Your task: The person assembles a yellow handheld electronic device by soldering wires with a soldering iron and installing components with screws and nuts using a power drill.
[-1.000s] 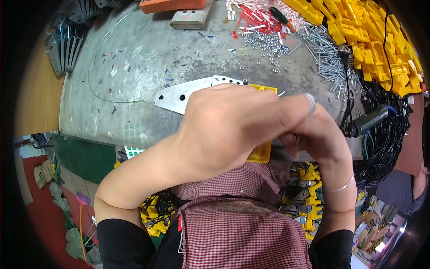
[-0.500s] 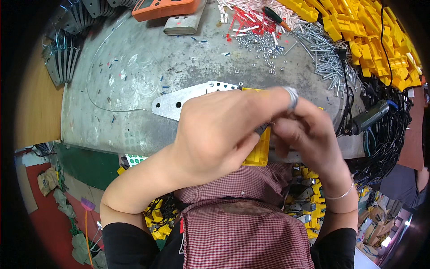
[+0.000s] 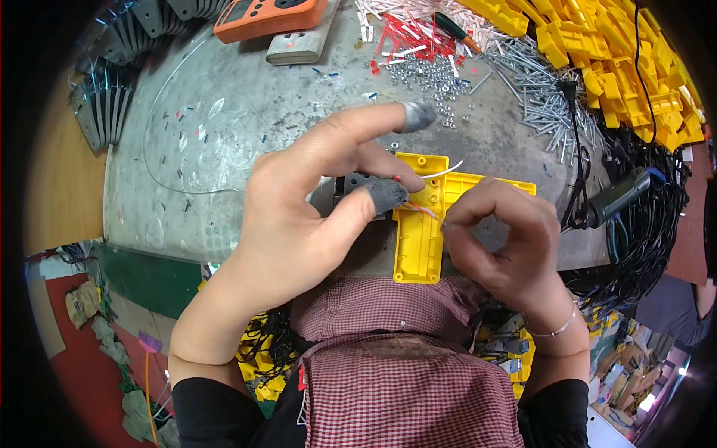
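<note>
My left hand (image 3: 306, 201) is over the table, its thumb and a finger closed on thin wires. Dark grey covers sit on the thumb and index fingertips; the index finger points away. A white wire (image 3: 446, 171) and a pinkish wire (image 3: 424, 210) stick out past the left fingertips. Under them lies a yellow plastic housing (image 3: 418, 257), a T-shaped open shell. Close to its right side, my right hand (image 3: 511, 243) is curled in a pinch; what it grips, if anything, is hidden. A dark part with holes (image 3: 357, 181) shows between the left fingers.
Loose screws (image 3: 549, 112), nuts (image 3: 441, 82) and red and white plastic pieces (image 3: 418, 33) lie at the back. Yellow housings (image 3: 612, 60) are heaped at the far right, above black cables (image 3: 646, 231). An orange meter (image 3: 261, 16) and metal plates (image 3: 101, 104) are at the back left.
My hands have drawn apart, uncovering the yellow housing and the wire ends. The left index finger has straightened. The pale metal plate seen before no longer shows plainly; my left hand covers that spot.
</note>
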The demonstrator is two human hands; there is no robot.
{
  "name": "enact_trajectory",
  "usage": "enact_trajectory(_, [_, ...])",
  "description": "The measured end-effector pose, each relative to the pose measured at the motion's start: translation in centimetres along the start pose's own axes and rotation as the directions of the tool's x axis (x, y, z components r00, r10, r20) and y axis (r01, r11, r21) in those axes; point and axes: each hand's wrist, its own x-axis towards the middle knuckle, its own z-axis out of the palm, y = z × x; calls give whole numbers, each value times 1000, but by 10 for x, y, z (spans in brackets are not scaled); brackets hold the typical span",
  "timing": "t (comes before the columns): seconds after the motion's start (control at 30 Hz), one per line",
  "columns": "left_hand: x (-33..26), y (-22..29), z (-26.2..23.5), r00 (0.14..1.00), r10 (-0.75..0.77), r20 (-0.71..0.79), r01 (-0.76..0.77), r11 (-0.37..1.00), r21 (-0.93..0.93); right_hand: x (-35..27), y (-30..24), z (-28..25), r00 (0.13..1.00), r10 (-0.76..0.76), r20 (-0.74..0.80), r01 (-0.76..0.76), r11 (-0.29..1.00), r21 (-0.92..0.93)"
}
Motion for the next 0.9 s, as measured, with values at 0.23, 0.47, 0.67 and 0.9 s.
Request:
enact_trajectory(0.23, [19, 8, 7, 999, -35, -29, 36, 999, 33, 23, 25, -47, 1000, 20, -21, -25, 970, -243])
enact_trajectory(0.47, [27, 13, 15, 999, -38, -35, 43, 988, 150, 35, 33, -32, 952, -124, 280, 251, 839, -484])
enact_trajectory(0.67, [32, 16, 18, 995, -95, -6, 93, 960, 265, 19, 3, -27, 971, -223, 84, 238, 895, -378])
enact_trajectory(0.9, [34, 18, 22, 993, -116, 35, 111, 986, 122, 21, 9, -13, 907, -402, -128, 311, 843, -439])
